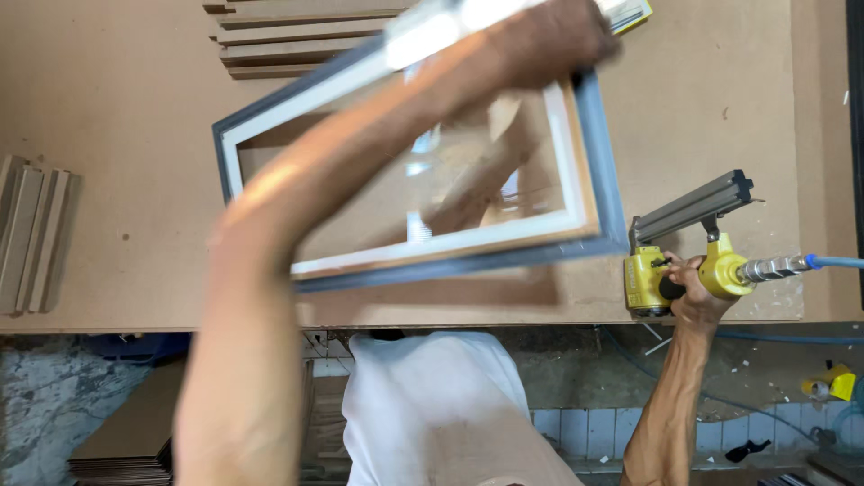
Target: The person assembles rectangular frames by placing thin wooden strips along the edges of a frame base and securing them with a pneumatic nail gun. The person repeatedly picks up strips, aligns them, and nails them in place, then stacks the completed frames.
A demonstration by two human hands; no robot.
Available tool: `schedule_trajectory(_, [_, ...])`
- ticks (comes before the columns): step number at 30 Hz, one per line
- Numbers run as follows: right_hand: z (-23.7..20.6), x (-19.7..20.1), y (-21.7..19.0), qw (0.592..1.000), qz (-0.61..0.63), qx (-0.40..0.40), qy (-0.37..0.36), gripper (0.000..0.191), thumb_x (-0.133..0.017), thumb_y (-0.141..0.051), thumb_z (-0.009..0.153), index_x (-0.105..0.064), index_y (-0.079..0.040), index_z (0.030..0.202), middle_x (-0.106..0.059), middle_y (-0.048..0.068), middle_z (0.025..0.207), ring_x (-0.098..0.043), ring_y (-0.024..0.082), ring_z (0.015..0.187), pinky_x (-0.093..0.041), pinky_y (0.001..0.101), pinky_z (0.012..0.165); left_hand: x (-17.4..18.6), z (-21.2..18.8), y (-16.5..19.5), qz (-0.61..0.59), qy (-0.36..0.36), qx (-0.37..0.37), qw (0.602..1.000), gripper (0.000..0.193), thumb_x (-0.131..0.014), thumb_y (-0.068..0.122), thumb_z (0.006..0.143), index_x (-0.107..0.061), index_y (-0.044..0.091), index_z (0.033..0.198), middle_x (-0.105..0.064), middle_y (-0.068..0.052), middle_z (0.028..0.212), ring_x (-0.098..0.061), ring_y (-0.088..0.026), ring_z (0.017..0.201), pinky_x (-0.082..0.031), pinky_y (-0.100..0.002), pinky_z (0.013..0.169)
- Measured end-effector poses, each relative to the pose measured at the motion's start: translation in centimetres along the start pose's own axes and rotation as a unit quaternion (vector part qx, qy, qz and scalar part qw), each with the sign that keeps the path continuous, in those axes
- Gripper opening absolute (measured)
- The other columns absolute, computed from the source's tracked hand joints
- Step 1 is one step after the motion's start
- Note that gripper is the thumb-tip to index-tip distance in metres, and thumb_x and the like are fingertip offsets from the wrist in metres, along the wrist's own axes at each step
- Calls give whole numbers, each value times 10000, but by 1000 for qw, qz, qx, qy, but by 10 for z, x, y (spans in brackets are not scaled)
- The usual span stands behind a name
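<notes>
Left hand (549, 40) grips far edge of the grey picture frame (603, 180), fingers closed on it; frame held tilted above the worktop (108, 108). Right hand (691, 290) closed around the yellow nail gun (688, 256), just beside the frame's corner. Wood strips (31, 238) lie well apart.

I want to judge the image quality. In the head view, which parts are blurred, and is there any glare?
In the head view, the left hand and its forearm are motion-blurred, and the picture frame it holds is soft too. The frame's glass carries pale reflections. The right hand on the yellow nail gun is sharp, under even light.
</notes>
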State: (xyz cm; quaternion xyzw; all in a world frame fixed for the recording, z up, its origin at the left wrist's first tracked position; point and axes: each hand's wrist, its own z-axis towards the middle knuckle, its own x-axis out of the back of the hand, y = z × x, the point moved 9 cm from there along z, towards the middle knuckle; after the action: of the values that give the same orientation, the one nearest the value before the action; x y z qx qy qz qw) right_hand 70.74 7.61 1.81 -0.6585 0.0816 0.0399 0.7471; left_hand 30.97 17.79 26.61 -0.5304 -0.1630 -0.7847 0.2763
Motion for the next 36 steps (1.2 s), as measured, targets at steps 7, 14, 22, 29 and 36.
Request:
schedule_trajectory(7, [-11,-12,-1,999,-35,12,29,155,-632,101,939,-551,-5,1020,-562,63,760,-642,211,659,-580,538,1096,-200,13,92,-72,-47,-7,996,195,-724,271,747,-720,212,933,-729,-13,957,-668,-270,1027,-458,-563,953])
schedule_trajectory(14, [-22,-26,-17,989,-7,39,143,224,-618,101,891,-562,-18,1072,-571,67,812,-594,204,659,-621,460,849,-84,-195,-112,112,65,341,931,424,-598,8,782,-647,-14,1202,-622,-204,1146,-585,-361,1116,-477,-495,954])
schedule_trajectory(22, [-23,-54,-29,985,12,24,171,285,-663,175,908,-559,-5,1103,-573,96,829,-613,241,705,-628,443,916,-98,-277,-113,60,95,307,945,174,-602,20,881,-626,7,1052,-557,-157,1011,-559,-312,973,-474,-419,821])
schedule_trajectory(29, [-23,-68,-43,980,-74,54,179,265,-638,115,838,-531,-17,1042,-534,69,816,-574,213,666,-618,471,860,-111,-274,-45,-115,78,255,957,268,-617,-10,885,-652,-36,1150,-564,-139,926,-566,-300,884,-455,-422,775])
schedule_trajectory(36, [-30,-42,-20,986,-11,26,165,185,-634,77,906,-539,-1,1045,-522,81,833,-560,210,661,-623,467,980,-142,-267,-9,-174,72,256,948,272,-653,14,950,-684,-43,1214,-605,-144,936,-573,-296,886,-441,-426,771])
